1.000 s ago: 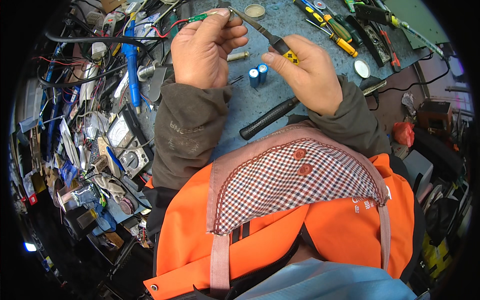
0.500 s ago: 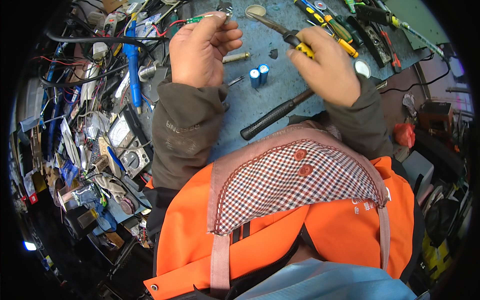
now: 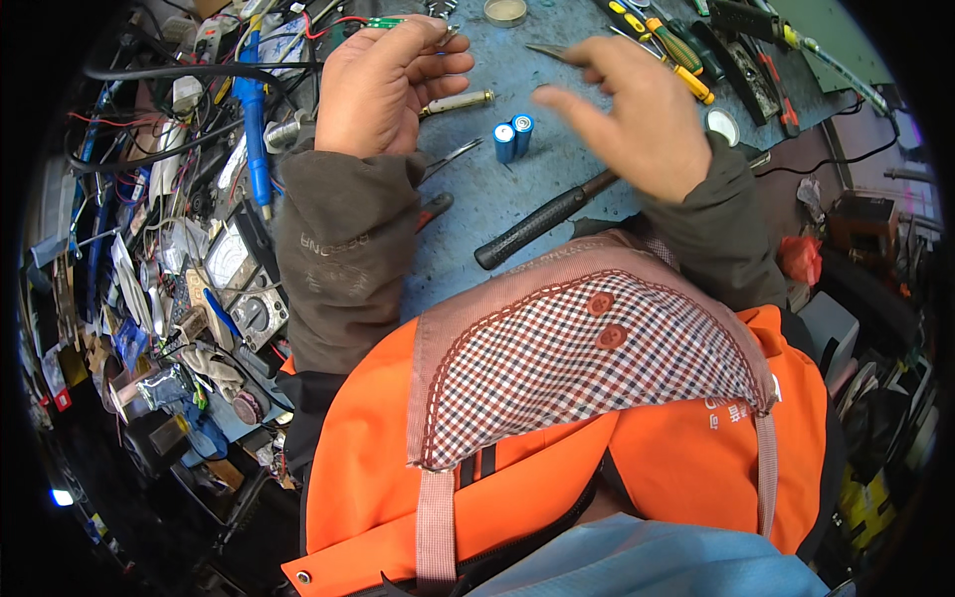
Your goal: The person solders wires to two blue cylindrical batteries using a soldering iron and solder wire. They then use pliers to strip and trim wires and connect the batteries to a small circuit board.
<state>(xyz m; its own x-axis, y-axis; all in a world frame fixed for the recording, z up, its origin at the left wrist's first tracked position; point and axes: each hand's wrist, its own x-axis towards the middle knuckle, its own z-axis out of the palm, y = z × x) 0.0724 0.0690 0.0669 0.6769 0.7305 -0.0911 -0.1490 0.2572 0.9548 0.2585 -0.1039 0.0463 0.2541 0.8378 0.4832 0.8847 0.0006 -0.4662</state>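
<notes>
Above the blue workbench (image 3: 557,189), left hand (image 3: 383,85) pinching small green circuit board (image 3: 386,22) at fingertips, right hand (image 3: 637,119) fingers loosely curled, tweezers (image 3: 557,52) at fingertips, grip unclear, two blue battery cells (image 3: 513,137) between hands.

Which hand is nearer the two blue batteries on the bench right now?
Left, narrowly. The left hand sits just left of the two blue batteries, holding a small green circuit board. The right hand is to their right, raised and blurred.
</notes>
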